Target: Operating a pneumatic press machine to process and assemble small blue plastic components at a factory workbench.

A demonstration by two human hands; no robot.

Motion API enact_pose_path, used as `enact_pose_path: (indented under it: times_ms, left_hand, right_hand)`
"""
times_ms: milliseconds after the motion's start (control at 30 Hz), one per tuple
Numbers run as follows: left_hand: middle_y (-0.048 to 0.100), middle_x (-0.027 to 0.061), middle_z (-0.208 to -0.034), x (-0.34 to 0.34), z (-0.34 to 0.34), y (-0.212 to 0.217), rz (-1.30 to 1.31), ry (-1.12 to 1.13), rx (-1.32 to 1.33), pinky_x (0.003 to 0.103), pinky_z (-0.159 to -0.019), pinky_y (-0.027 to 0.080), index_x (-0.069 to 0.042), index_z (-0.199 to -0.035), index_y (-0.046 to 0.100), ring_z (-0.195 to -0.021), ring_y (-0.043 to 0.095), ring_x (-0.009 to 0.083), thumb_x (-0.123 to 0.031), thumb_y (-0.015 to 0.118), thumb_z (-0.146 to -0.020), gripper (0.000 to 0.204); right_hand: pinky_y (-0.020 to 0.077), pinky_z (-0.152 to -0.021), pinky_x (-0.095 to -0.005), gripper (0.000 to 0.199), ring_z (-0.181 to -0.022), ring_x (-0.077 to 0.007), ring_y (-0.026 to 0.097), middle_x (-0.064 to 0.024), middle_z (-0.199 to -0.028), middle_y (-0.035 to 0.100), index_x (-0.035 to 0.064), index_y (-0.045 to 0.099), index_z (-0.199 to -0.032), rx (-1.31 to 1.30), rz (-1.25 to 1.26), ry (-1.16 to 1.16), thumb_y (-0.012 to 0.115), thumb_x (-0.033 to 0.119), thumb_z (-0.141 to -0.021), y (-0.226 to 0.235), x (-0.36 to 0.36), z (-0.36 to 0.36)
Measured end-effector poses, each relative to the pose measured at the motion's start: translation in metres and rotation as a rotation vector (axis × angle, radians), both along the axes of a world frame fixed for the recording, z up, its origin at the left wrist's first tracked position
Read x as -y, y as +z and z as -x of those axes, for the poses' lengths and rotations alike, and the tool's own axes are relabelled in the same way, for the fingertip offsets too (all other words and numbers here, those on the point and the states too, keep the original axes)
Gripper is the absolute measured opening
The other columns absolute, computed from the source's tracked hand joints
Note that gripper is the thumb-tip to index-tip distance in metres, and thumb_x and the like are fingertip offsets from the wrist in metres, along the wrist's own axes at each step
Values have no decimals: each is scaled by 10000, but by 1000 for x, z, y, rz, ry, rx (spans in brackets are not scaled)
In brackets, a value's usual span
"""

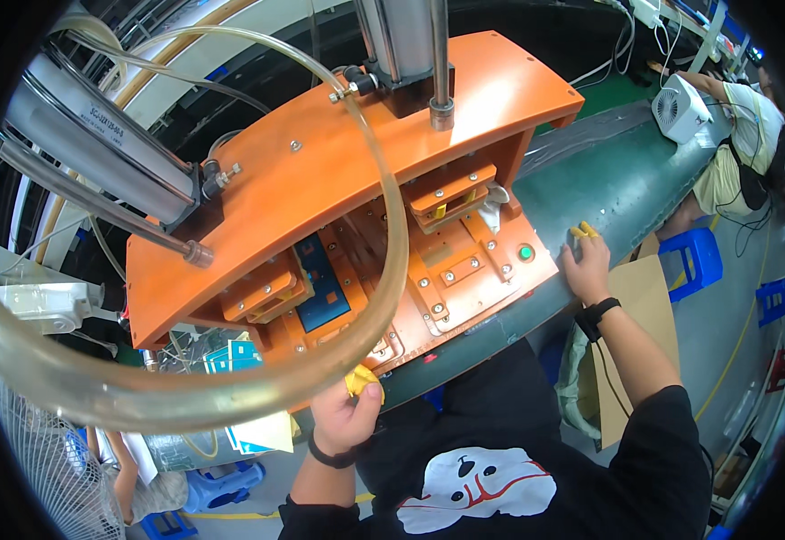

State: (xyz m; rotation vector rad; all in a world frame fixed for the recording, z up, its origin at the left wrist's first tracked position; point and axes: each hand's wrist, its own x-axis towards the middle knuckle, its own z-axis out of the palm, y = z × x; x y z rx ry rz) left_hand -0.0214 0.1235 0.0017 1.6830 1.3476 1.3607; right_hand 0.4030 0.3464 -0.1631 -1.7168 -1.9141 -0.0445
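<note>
An orange press (338, 162) with two lower stations stands in front of me. A blue flat panel (323, 286) with small cutouts lies in its left station. At the press's front left edge my left hand (349, 416) is closed, its fingers curled and in yellow finger covers. A thick clear hose (392, 270) crosses in front, and whatever the fingers hold is hidden. My right hand (588, 264) rests on the green work surface (613, 180), right of the press's green button (526, 253). Its yellow-covered fingers are stretched out and nothing shows in them.
Two air cylinders (95, 135) rise over the press. White crumpled material (493, 207) sits at the right station. Blue-and-white sheets (239, 360) lie to the left. On the right are a cardboard box (640, 333), a white fan-like unit (681, 108), a blue stool (691, 256) and a person (757, 126).
</note>
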Motion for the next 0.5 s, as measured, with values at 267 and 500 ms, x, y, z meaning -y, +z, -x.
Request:
enact_pose_path:
  times_ms: [267, 500]
  left_hand:
    - [496, 60, -592, -9, -12, -8, -67, 151, -34, 303, -497, 317, 0, -643, 544, -512, 464, 160, -54, 586, -941, 306]
    - [507, 73, -617, -11, -15, 2, -53, 149, -81, 326, -506, 326, -1, -669, 547, -536, 488, 196, -64, 630, -913, 266]
  right_hand:
    - [375, -1095, -513, 414, -1304, -418, 500, -220, -1338, 594, 15, 646, -1208, 9, -32, 6, 698, 258, -877, -1, -1, -4]
    - [344, -1110, -505, 414, -1316, -395, 493, -206, -1319, 598, 72, 664, -1210, -108, -4, 20, 715, 285, -858, 0, -8, -2]
